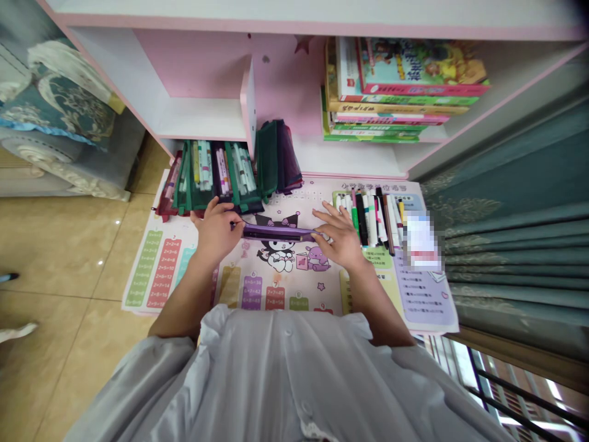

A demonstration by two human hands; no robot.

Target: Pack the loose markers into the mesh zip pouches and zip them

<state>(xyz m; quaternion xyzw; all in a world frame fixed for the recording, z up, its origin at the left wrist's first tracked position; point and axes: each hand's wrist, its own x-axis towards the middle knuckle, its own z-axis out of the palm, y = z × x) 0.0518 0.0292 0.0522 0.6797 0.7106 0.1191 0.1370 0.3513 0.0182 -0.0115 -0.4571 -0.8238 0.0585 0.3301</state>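
Stretched between my two hands is a narrow purple zip pouch (278, 232), seen nearly edge-on over the printed cartoon desk mat (294, 285). My left hand (218, 230) pinches its left end, and the fingers of my right hand (338, 236) are closed on the right end. Whether anything lies inside the pouch cannot be made out. Just beyond my left hand sit green and dark red mesh pouches (197, 199), several with markers (202, 166) in them. Beside my right hand, loose markers and pens (368, 215) lie in a row.
Empty-looking green and purple mesh pouches (271, 156) lean at the shelf's divider. A stack of books (400, 98) fills the right of the pink and white shelf (202, 116). A blurred-out item (421, 239) is right of the pens. Teal curtains (519, 215) hang at the right.
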